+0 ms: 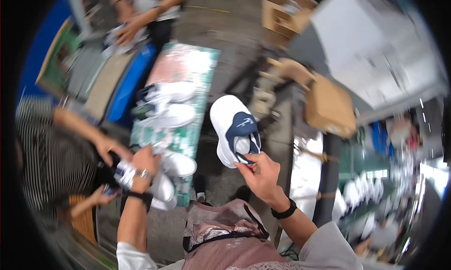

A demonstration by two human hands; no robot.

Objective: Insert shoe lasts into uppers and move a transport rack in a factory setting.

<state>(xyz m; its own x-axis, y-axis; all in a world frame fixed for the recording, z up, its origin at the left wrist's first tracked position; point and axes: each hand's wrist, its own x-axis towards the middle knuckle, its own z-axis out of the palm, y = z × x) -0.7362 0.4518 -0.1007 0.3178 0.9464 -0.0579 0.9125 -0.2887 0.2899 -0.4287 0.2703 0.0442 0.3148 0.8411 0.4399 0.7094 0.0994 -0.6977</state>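
A white shoe (227,114) with a dark blue insole and lining hangs over the gap right of the narrow bench. My right hand (260,173) pinches the dark-lined opening at its near end, thumb and fingers closed on it. My left hand (144,160), its wrist wearing a metal watch and a dark band, is closed at the bench among several white shoes (178,165). What its fingers hold, if anything, is hidden. A shoe with dark blue parts (124,173) lies just left of that wrist, beside a co-worker's hand (112,149).
More white shoes (176,116) stand farther along the green-and-white bench (203,65). Across at the upper left another person's hands (129,30) hold a shoe. To the right are a brown carton (331,108), a large pale panel (361,54) and blurred racks of shoes (361,192).
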